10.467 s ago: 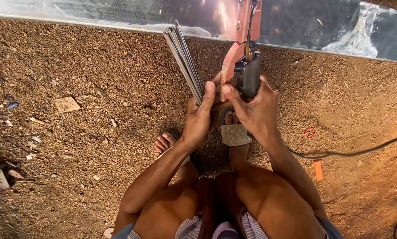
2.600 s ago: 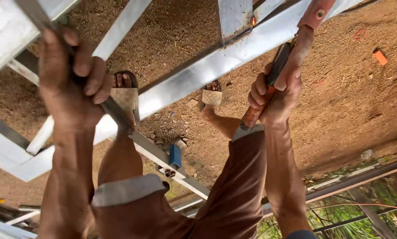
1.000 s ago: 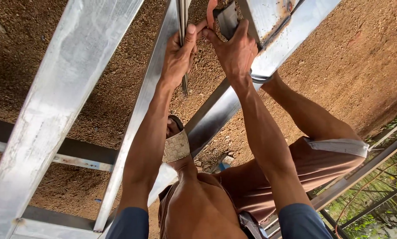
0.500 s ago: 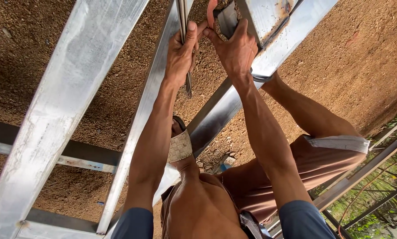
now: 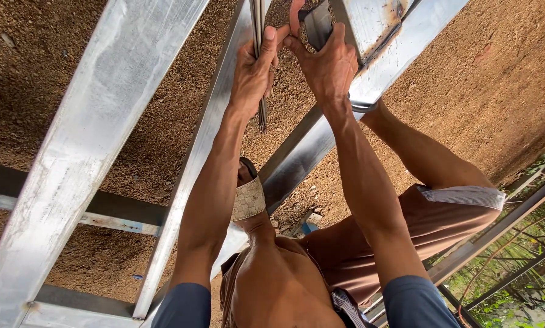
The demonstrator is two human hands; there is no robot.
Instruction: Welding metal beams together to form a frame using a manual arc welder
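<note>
A bundle of thin metal rods [image 5: 259, 61] stood near the top of the view, upright against a pale metal bar [image 5: 206, 152] of a frame lying over the dirt ground [image 5: 515, 91]. The left hand [image 5: 254, 67] was clamped around the rods. Just beside it, the right hand [image 5: 327, 64] gripped a dark clamp-like tool [image 5: 317, 24] with a red handle. A sandalled foot [image 5: 248, 197] rested below.

No packages, labels, signs or screens anywhere in view.
</note>
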